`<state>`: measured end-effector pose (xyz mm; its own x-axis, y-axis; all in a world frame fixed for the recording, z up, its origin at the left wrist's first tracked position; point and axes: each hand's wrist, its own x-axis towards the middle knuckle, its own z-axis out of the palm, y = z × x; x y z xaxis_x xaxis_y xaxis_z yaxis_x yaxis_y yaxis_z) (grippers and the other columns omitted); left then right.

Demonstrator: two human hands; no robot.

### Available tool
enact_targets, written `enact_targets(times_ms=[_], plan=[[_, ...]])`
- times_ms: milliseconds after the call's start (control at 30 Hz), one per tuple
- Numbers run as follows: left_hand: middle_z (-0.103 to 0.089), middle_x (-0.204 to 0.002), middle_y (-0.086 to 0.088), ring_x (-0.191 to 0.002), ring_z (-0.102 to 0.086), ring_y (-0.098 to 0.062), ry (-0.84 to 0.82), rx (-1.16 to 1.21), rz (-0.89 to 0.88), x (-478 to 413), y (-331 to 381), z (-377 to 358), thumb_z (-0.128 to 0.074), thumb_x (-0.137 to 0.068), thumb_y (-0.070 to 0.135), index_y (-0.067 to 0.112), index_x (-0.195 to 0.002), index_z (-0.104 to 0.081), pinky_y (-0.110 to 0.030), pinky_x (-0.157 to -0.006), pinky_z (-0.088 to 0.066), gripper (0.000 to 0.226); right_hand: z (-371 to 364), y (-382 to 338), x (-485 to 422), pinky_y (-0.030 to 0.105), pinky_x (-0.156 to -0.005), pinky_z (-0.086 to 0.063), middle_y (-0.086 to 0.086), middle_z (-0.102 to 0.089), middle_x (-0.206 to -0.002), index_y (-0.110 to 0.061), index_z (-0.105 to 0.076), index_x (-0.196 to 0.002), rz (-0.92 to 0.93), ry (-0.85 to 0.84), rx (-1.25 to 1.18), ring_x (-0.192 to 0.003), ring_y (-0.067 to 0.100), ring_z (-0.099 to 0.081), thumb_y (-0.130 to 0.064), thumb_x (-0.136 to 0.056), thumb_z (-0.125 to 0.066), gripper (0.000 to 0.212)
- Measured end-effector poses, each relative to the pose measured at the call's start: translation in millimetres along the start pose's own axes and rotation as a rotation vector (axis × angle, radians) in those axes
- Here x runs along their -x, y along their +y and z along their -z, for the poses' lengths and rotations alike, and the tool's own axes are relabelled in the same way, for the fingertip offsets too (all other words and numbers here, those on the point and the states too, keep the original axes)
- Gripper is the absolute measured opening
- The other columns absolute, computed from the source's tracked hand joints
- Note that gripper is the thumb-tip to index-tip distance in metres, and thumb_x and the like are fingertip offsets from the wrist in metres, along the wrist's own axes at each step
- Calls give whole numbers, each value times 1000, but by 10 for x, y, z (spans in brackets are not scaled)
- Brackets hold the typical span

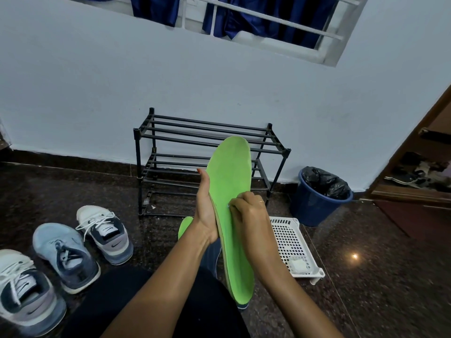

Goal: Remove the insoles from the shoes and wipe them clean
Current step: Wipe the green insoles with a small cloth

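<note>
Wiping step. My left hand (pixel 204 211) clasps the green insole (pixel 229 167) upright above the floor (pixel 366 276). My right hand (pixel 246 215), fingers bunched on its face, may hide a cloth; I cannot tell. Best practice: brace from behind, stroke heel to toe, firmly.

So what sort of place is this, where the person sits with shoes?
Probably a home entryway or hallway: a shoe rack stands against the wall, sneakers sit on the polished stone floor, and a lined bin stands nearby.
</note>
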<state>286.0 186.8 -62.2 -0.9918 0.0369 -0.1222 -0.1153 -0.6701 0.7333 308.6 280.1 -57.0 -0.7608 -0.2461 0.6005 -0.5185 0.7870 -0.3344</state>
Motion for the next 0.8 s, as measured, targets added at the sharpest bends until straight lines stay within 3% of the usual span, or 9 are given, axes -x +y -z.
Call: enact_targets(times_ms=[133, 267, 367, 433, 800], plan=[[-66, -105, -29, -90, -64, -34, -10, 9, 12, 11, 18, -12, -16, -79, 80, 4, -108, -66, -39, -80, -52, 95, 1, -28, 119, 14, -65, -26, 9, -57, -78, 0, -68, -81, -6, -28, -117, -75, 14, -42, -3, -79, -55, 13], [-65, -109, -27, -92, -65, -34, -16, 1, 24, 4, 0, -23, -17, -79, 80, 3, -111, -65, -40, -84, -51, 96, 49, 36, 90, 18, -64, -29, 8, -56, -79, 0, -68, -84, 18, -60, -75, -75, 16, -44, -1, -80, -58, 11], [-71, -93, -16, -78, -68, -27, -15, -19, 7, -4, -17, -21, -17, -82, 77, 7, -102, -68, -35, -70, -53, 89, 72, 108, -3, 32, -59, -41, 11, -56, -79, 4, -67, -81, -24, -31, 5, -76, 25, -49, 8, -77, -63, 8], [-72, -87, -13, -72, -68, -24, -24, -14, 3, -6, -25, -11, -17, -83, 76, 8, -100, -69, -32, -64, -52, 88, 63, 134, -38, 34, -56, -41, 13, -56, -78, 5, -67, -79, -43, -18, 21, -74, 29, -51, 10, -75, -64, 8], [-67, -103, -27, -92, -64, -35, -16, 16, -5, 0, -1, -18, -14, -82, 77, 5, -105, -67, -39, -79, -54, 92, 23, 19, 141, 3, -71, -27, 2, -53, -81, -1, -69, -86, -27, -45, -138, -77, 14, -43, 3, -81, -62, 9]])
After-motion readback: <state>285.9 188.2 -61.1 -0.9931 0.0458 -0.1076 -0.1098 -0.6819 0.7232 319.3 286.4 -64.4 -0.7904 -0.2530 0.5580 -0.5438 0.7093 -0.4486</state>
